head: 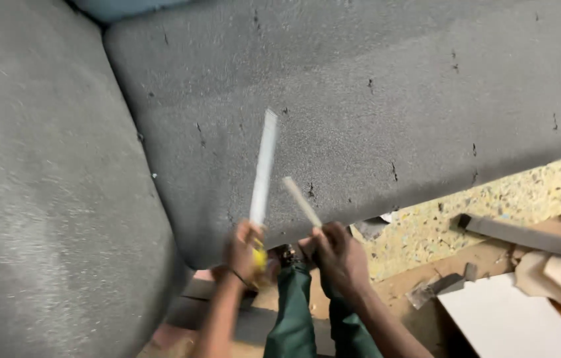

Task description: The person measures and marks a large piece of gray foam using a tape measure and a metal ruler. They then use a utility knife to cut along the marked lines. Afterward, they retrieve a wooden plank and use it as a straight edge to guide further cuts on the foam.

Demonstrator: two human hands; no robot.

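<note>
Staple strip (264,169) (long, pale) gripped in my left hand (246,250), fingers closed round it; my right hand (336,255) pinches shorter strip (301,201) before grey upholstered sofa (360,113).

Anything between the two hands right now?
In the head view, no tool lies between the left hand and right hand; only green trouser legs and the grey cushion edge show there.

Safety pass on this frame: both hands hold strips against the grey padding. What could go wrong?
1. The left hand holds the long white strip raised and motion-blurred; it might swing towards the face.
2. The right hand sits close by with a shorter strip; the hands could collide.
3. Scraps litter the floor, a possible trip hazard.
</note>
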